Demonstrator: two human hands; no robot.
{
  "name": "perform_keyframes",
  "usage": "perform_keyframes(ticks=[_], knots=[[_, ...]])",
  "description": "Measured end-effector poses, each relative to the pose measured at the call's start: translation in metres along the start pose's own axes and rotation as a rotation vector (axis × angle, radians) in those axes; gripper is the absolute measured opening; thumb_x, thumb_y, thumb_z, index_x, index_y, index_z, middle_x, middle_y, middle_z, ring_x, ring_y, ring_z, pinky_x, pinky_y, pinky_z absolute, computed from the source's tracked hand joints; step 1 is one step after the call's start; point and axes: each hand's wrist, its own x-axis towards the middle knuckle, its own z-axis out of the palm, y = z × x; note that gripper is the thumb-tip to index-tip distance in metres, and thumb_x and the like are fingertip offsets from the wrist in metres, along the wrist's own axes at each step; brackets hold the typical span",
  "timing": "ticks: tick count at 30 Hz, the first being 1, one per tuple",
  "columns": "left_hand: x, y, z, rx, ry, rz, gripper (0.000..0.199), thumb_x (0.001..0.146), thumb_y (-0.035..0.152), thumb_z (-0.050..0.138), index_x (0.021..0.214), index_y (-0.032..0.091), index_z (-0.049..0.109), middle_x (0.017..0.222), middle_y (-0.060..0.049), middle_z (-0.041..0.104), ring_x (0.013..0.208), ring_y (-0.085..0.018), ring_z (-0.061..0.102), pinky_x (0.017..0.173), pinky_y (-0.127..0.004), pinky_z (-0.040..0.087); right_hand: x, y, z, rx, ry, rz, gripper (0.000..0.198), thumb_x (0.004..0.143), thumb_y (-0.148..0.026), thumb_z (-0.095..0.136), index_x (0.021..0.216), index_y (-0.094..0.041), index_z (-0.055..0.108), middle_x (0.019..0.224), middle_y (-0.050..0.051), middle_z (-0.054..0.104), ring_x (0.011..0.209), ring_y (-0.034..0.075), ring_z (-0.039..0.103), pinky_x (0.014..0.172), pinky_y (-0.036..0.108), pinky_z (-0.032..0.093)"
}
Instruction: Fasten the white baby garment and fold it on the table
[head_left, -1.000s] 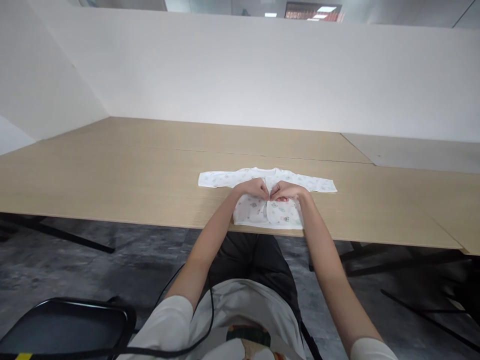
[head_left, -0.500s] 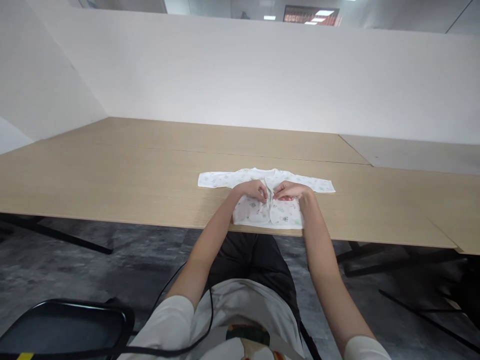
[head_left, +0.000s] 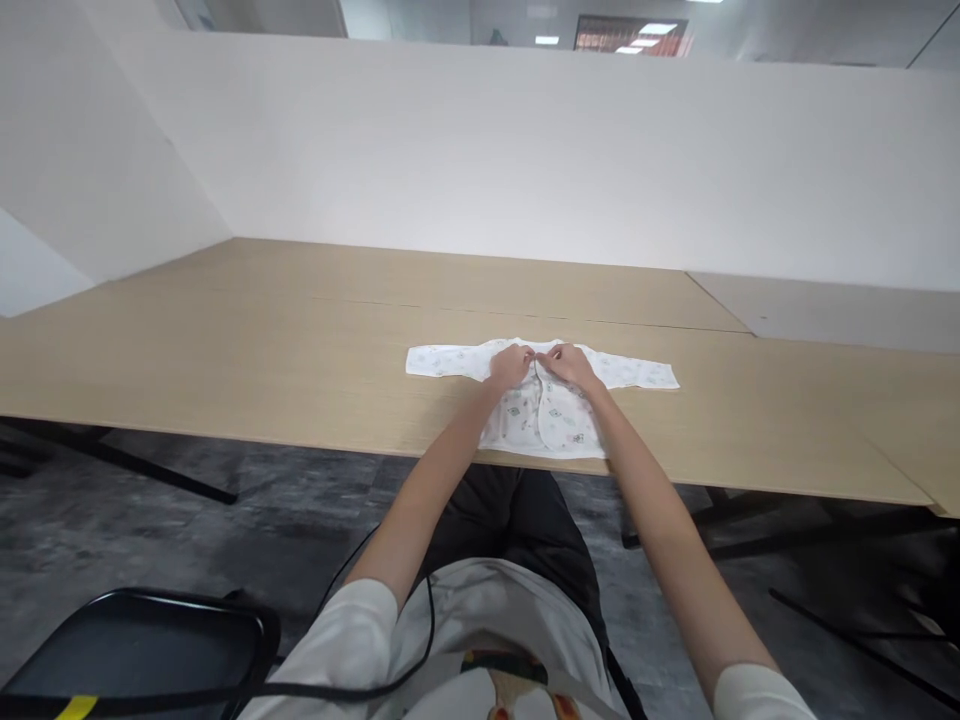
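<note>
L hand (head_left: 511,366) & R hand (head_left: 570,366), ctr of frame, at the upper front of a small white printed shirt (head_left: 517,420). L fingers: curled in, thumb & index drawn tog., tips pinching the shirt's front opening just below the neckline. R fingers: likewise bent, thumb & index closed on the opp. edge; tips of both hands nearly meet. Exact amt. of cloth btwn the fingertips too small to tell.

Pose: both hands palm-down, knuckles up, turned inward. L forearm (head_left: 446,465) rises from lower ctr-left, R forearm (head_left: 664,530) from lower right; the two converge twd mid-frame, wrists over the shirt's sides.

Shirt lies flat, front up, on the wood-tone table (head_left: 247,345), near its front edge; sleeves spread L & R, hem twd bottom of frame, front panels side by side below the hands w/ the opening running down btwn them.

Surroundings: white partition (head_left: 495,150) across upper frame; blk chair (head_left: 150,640) at lower left, w/ a dark cable (head_left: 330,690) running past it.
</note>
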Motion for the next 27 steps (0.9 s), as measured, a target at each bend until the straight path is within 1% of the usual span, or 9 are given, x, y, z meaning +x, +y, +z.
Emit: perform_keyframes(ticks=[3, 5, 7, 9, 11, 15, 18, 23, 27], knots=[[0.001, 0.001, 0.005, 0.118, -0.026, 0.028, 0.039, 0.092, 0.029, 0.034, 0.114, 0.024, 0.065, 0.107, -0.01, 0.062, 0.094, -0.022, 0.06, 0.079, -0.032, 0.044, 0.004, -0.008, 0.007, -0.205, 0.073, 0.002, 0.033, 0.08, -0.049, 0.056, 0.077, -0.016, 0.062, 0.085, 0.012, 0.067, 0.083, 0.022, 0.061, 0.065, 0.026, 0.04], [0.001, 0.001, 0.006, 0.133, -0.027, 0.036, 0.039, 0.092, 0.031, 0.033, 0.116, 0.028, 0.064, 0.107, -0.01, 0.061, 0.094, -0.023, 0.06, 0.079, -0.033, 0.044, 0.004, -0.007, 0.009, -0.246, 0.074, -0.007, 0.028, 0.082, -0.042, 0.054, 0.081, -0.016, 0.064, 0.089, 0.014, 0.067, 0.088, 0.024, 0.061, 0.069, 0.027, 0.04], [0.001, 0.001, 0.005, 0.113, -0.032, 0.049, 0.039, 0.093, 0.032, 0.032, 0.117, 0.031, 0.063, 0.108, -0.008, 0.06, 0.095, -0.022, 0.06, 0.08, -0.033, 0.043, 0.002, -0.003, 0.01, -0.225, 0.095, -0.002, 0.023, 0.081, -0.035, 0.054, 0.086, -0.016, 0.066, 0.091, 0.013, 0.068, 0.089, 0.023, 0.061, 0.07, 0.027, 0.041], [0.001, 0.002, 0.004, 0.088, -0.043, 0.064, 0.039, 0.093, 0.033, 0.032, 0.116, 0.033, 0.063, 0.109, -0.007, 0.06, 0.095, -0.021, 0.059, 0.081, -0.032, 0.043, 0.001, 0.003, 0.009, -0.16, 0.108, 0.011, 0.02, 0.079, -0.029, 0.054, 0.087, -0.017, 0.067, 0.089, 0.01, 0.069, 0.086, 0.021, 0.061, 0.07, 0.026, 0.041], [0.002, 0.004, 0.004, 0.075, -0.036, 0.072, 0.038, 0.093, 0.034, 0.033, 0.114, 0.03, 0.064, 0.109, -0.007, 0.06, 0.095, -0.02, 0.059, 0.082, -0.031, 0.043, 0.001, 0.008, 0.007, -0.07, 0.093, 0.014, 0.019, 0.078, -0.027, 0.054, 0.086, -0.017, 0.069, 0.084, 0.007, 0.069, 0.081, 0.019, 0.061, 0.068, 0.025, 0.04], [0.002, 0.009, 0.006, 0.043, 0.033, 0.112, 0.035, 0.092, 0.031, 0.036, 0.105, 0.023, 0.067, 0.107, -0.008, 0.062, 0.095, -0.02, 0.059, 0.082, -0.03, 0.043, 0.002, 0.015, 0.002, 0.097, 0.089, -0.029, 0.019, 0.075, -0.026, 0.056, 0.08, -0.015, 0.07, 0.079, 0.006, 0.069, 0.075, 0.016, 0.059, 0.067, 0.024, 0.04], [0.002, 0.009, 0.008, -0.025, 0.083, 0.129, 0.032, 0.091, 0.027, 0.039, 0.1, 0.02, 0.069, 0.104, -0.008, 0.067, 0.096, -0.02, 0.059, 0.082, -0.029, 0.043, 0.001, 0.017, 0.001, 0.172, 0.098, -0.066, 0.02, 0.073, -0.027, 0.056, 0.077, -0.013, 0.07, 0.073, 0.005, 0.067, 0.069, 0.015, 0.057, 0.064, 0.024, 0.039], [0.002, 0.005, 0.007, -0.195, 0.115, 0.094, 0.026, 0.086, 0.026, 0.048, 0.1, 0.019, 0.07, 0.102, -0.005, 0.071, 0.095, -0.017, 0.062, 0.084, -0.026, 0.045, -0.003, 0.015, 0.001, 0.245, 0.071, -0.071, 0.024, 0.071, -0.03, 0.056, 0.077, -0.011, 0.07, 0.058, 0.001, 0.058, 0.056, 0.012, 0.05, 0.056, 0.023, 0.038], [0.001, 0.002, 0.008, -0.319, 0.132, 0.077, 0.022, 0.083, 0.027, 0.054, 0.094, 0.019, 0.071, 0.097, -0.005, 0.073, 0.091, -0.016, 0.065, 0.082, -0.025, 0.048, -0.006, 0.013, 0.0, 0.351, 0.003, -0.068, 0.021, 0.071, -0.025, 0.051, 0.075, -0.011, 0.067, 0.046, -0.003, 0.049, 0.044, 0.009, 0.042, 0.047, 0.021, 0.034]])
